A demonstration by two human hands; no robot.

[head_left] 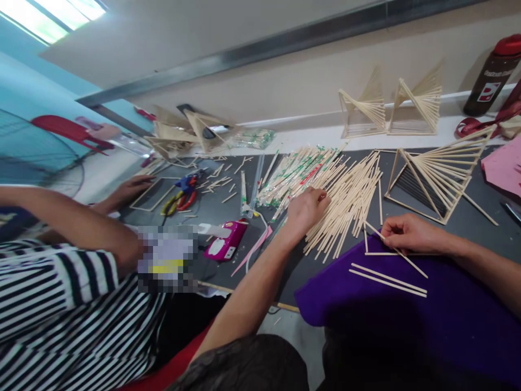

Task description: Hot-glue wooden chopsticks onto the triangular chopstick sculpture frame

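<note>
My left hand (pixel 308 210) reaches over the left side of a loose pile of thin wooden sticks (pixel 345 206), its fingers curled together; what they hold, if anything, is hidden. My right hand (pixel 413 233) pinches a slanting wooden stick (pixel 414 266) above the purple cloth (pixel 366 304). Under that stick are the joined sticks (pixel 377 253) of a corner, partly covered by my hand. Two more sticks (pixel 388 278) lie side by side on the cloth. Just behind my right hand stands a finished-looking twisted stick frame (pixel 437 176).
Two similar stick frames (pixel 364 111) stand against the wall. Packaged sticks (pixel 293 174) lie left of the pile. A magenta power strip (pixel 225 240) with cables, and pliers (pixel 185 193), are farther left. A co-worker in a striped shirt (pixel 73 304) sits at left. A dark bottle (pixel 490 79) stands back right.
</note>
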